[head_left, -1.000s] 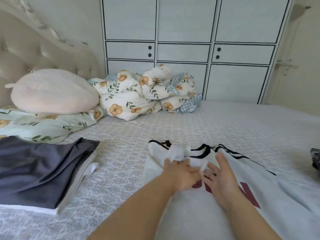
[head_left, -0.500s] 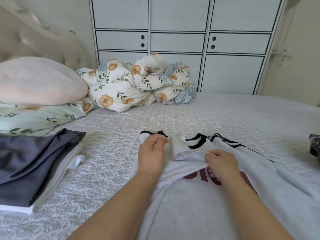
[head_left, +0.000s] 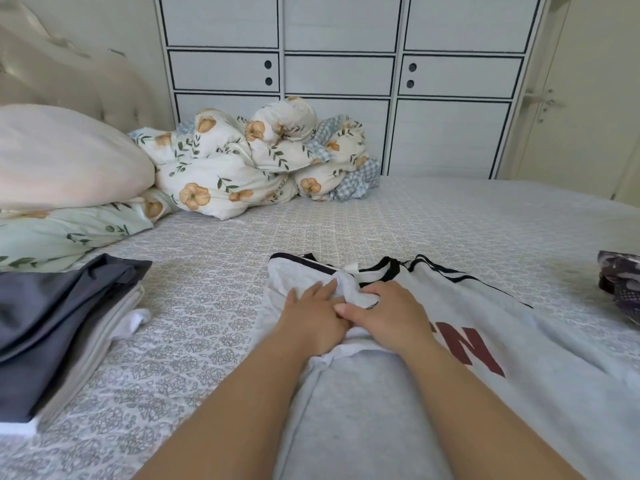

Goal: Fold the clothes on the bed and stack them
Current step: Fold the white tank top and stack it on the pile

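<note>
A white shirt (head_left: pixel 433 386) with black trim and dark red letters lies spread on the patterned bed sheet (head_left: pixel 214 292) in front of me. My left hand (head_left: pixel 311 317) lies flat on its left sleeve area, fingers straight and pressing the fabric down. Just right of it, my right hand (head_left: pixel 388 313) has its fingers curled into a bunched white fold below the collar, thumb pointing left and touching my left hand. A stack of folded clothes (head_left: pixel 52 323), dark grey on top and pale pieces beneath, sits at the left.
A dark patterned garment (head_left: pixel 620 285) lies at the right edge of the bed. A crumpled floral duvet (head_left: pixel 249 164) and pillows (head_left: pixel 62 157) fill the far left by the headboard. White wardrobe doors (head_left: pixel 339 74) stand behind the bed.
My left hand has let go of the sleeve edge it pinched and now lies flat lower down. My right hand has slid up and left onto the bunched fold.
</note>
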